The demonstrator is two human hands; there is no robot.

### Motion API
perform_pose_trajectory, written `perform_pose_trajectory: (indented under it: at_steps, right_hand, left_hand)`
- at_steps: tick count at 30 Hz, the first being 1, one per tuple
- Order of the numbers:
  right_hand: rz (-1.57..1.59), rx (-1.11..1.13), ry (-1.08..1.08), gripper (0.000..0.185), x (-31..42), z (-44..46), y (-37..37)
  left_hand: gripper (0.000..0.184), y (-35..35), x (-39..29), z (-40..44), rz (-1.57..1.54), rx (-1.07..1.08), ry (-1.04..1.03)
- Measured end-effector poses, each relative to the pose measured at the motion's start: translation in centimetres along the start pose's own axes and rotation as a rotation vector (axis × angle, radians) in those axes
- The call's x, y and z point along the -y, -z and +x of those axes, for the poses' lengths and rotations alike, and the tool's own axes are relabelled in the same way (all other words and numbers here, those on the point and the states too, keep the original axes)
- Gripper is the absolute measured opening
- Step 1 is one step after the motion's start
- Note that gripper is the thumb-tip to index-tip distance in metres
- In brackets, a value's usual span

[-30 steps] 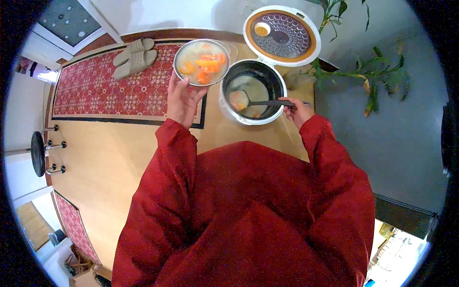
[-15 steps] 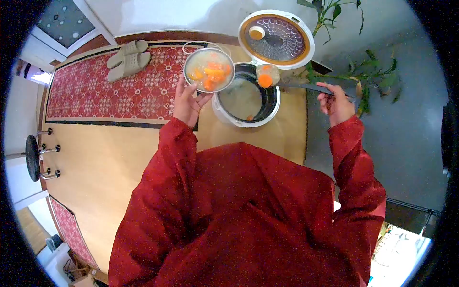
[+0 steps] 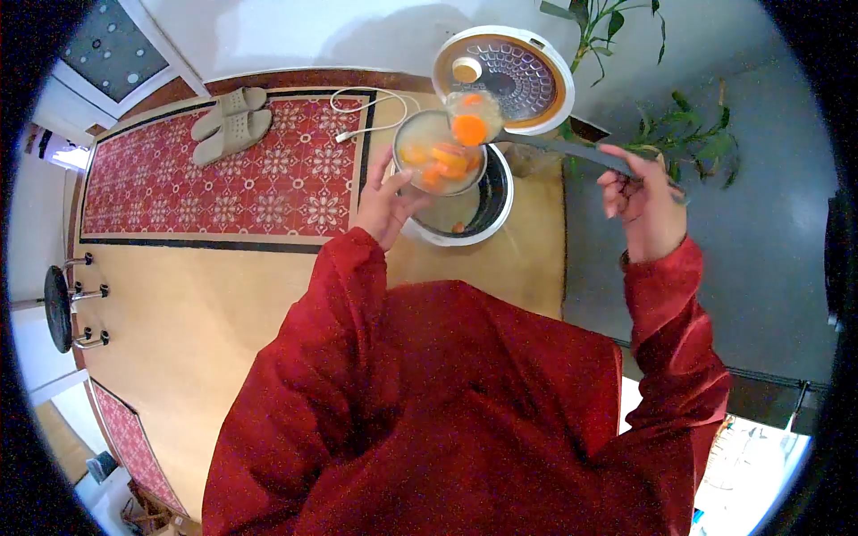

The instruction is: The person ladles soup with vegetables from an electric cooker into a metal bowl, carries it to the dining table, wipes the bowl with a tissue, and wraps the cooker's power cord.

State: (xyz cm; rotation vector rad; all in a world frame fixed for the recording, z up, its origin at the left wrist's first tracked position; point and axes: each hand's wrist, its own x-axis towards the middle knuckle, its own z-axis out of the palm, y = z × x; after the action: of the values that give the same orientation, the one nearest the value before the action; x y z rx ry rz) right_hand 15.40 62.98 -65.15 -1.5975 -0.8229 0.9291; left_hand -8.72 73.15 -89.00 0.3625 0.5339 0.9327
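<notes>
My left hand (image 3: 386,207) holds a metal bowl (image 3: 449,194) of broth with orange carrot pieces, its fingers at the bowl's left and lower side. In my right hand (image 3: 645,198) is the dark handle of a ladle (image 3: 563,146). The ladle's bowl hangs over the far edge of the metal bowl and carries a bright carrot slice (image 3: 469,130) in liquid. Below the bowl stands a white rice cooker (image 3: 466,241) with a dark inner pot, partly hidden. Pale broth and a small orange piece show inside it. Its lid (image 3: 547,82) stands open behind.
A white power cord (image 3: 368,131) lies on the red patterned rug (image 3: 295,192) at left. Slippers (image 3: 234,134) rest farther left on the rug. Green plants (image 3: 702,143) are at the right, and a wheeled stool (image 3: 59,308) is at the far left.
My left hand has brought the bowl rightward over the cooker. The loaded ladle has moved left and away from me, from over the cooker to the bowl's far edge.
</notes>
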Motion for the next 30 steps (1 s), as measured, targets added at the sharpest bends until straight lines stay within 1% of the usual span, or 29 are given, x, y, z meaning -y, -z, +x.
perform_pose_trajectory:
  at_steps: [2,4,6,7,10,11,14,18,19,22,23,26,30]
  right_hand:
    - [-0.03,-0.03,0.103,0.038,-1.6,-0.8,-0.9]
    - [-0.068,-0.027,0.158,0.038,-3.3,-1.4,-1.1]
    - [-0.125,-0.048,0.217,0.038,-4.7,-2.3,-1.9]
    - [-0.179,-0.042,0.266,0.034,-5.1,-2.8,-2.1]
    - [-0.292,0.004,0.436,0.032,-6.6,-3.3,-1.9]
    - [-0.407,0.023,0.502,0.031,-7.2,-3.4,-1.4]
    - [-0.522,0.039,0.571,0.03,-7.9,-4.4,-1.6]
    - [-0.681,0.084,0.728,0.03,-8.5,-5.5,-1.5]
    - [-0.703,0.117,0.674,0.034,-8.4,-5.9,-1.4]
    - [-0.844,0.115,0.781,0.036,-9.5,-6.1,-1.0]
    - [-0.842,0.109,0.766,0.038,-9.6,-6.2,-1.1]
    - [-0.823,0.125,0.823,0.039,-9.7,-6.0,-1.4]
    - [-0.879,0.166,0.884,0.04,-9.9,-5.9,-1.3]
  left_hand:
    - [0.066,0.0,0.2,0.4,0.037,0.034,-0.001]
    - [0.066,-0.4,0.5,0.6,0.018,0.049,-0.01]
    - [0.066,-0.9,0.2,0.4,0.069,0.044,-0.006]
    - [0.066,-1.1,0.1,0.4,0.094,0.043,-0.002]
    - [0.068,-1.3,0.0,0.3,0.103,0.061,-0.008]
    - [0.068,-1.2,0.0,0.2,0.103,0.066,-0.008]
    - [0.069,-0.9,-0.1,0.2,0.093,0.07,-0.011]
    - [0.07,-1.0,-0.2,0.3,0.05,0.062,-0.027]
    - [0.07,-1.1,-0.3,0.3,0.038,0.063,-0.03]
    - [0.07,-1.4,-0.8,-0.2,0.066,0.049,-0.029]
    - [0.071,-1.4,-1.1,-0.3,0.085,0.049,-0.02]
    - [0.073,-1.2,-1.6,-0.5,0.126,0.039,0.0]
    - [0.074,-1.5,-1.9,-0.8,0.126,0.023,0.0]
